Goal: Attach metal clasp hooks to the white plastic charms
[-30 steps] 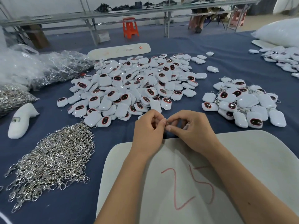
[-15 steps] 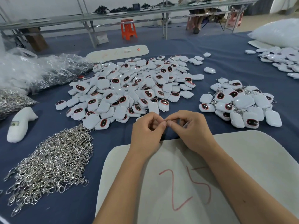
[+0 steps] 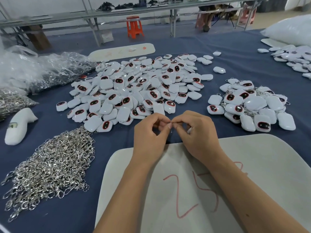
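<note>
My left hand [image 3: 149, 137] and my right hand [image 3: 198, 137] meet fingertip to fingertip above the far edge of a white foam board [image 3: 262, 165]. A small metal clasp hook [image 3: 171, 131] is pinched between the two hands' fingertips, mostly hidden. A sliver of a white charm [image 3: 189, 130] shows under my right hand's curled fingers. A big heap of white charms [image 3: 138, 88] with dark red-rimmed faces lies just beyond the hands. Loose silver clasp hooks [image 3: 53, 165] are piled to the left. A smaller pile of charms with hooks on them [image 3: 252, 105] lies to the right.
A white foam shape [image 3: 18, 125] lies at the left, beside clear plastic bags of clasps [image 3: 50, 71]. A long white board [image 3: 121, 51] sits behind the heap. More charms [image 3: 294, 59] and a white bag [image 3: 289, 31] are at the far right. An orange stool [image 3: 134, 26] stands beyond the table.
Both hands have stayed together at the same spot, with only small finger movements at the pinch. The view has shifted slightly.
</note>
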The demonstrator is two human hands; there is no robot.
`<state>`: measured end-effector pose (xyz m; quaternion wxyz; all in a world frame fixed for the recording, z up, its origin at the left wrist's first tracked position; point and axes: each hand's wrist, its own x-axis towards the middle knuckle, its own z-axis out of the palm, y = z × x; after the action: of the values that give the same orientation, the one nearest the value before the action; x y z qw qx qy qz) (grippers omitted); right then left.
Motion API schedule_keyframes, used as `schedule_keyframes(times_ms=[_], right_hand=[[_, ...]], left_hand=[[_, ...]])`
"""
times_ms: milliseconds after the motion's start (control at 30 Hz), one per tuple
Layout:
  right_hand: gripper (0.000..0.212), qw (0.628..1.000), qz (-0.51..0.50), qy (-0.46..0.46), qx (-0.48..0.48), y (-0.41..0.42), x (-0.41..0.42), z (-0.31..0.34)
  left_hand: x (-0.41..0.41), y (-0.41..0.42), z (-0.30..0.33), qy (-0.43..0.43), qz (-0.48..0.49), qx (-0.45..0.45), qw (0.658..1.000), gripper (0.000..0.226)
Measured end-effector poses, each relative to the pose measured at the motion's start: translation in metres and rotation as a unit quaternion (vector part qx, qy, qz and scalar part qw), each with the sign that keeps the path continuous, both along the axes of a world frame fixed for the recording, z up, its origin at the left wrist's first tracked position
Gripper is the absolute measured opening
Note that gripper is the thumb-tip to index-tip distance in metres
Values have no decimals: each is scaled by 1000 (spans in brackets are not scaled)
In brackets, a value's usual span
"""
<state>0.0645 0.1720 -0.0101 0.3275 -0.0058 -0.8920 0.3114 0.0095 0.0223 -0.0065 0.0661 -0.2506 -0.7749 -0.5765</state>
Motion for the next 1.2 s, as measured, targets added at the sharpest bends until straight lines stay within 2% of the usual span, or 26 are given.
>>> schedule_keyframes(times_ms=[267, 567, 867, 1000, 1100, 1200], right_hand=[[18, 1000, 3, 0, -23, 1, 2, 4], [20, 998, 20, -20, -51, 1, 4, 8], [19, 998, 33, -12, -47, 0, 8, 10], [18, 998, 32, 16, -53, -5, 8, 11], [17, 995, 30, 23, -90, -4, 7, 9], [20, 985, 46, 20, -168, -4, 8, 9]], left_hand=[[2, -1, 1, -29, -37, 8, 999, 7], [0, -1, 1, -60, -63, 7, 996, 15], [3, 5, -3, 7, -45, -45, 998, 26], [1, 6, -2, 23, -3, -6, 1000, 23], [3, 7, -1, -7, -20, 37, 999, 20], [6, 9, 3, 10, -17, 45, 999, 19]])
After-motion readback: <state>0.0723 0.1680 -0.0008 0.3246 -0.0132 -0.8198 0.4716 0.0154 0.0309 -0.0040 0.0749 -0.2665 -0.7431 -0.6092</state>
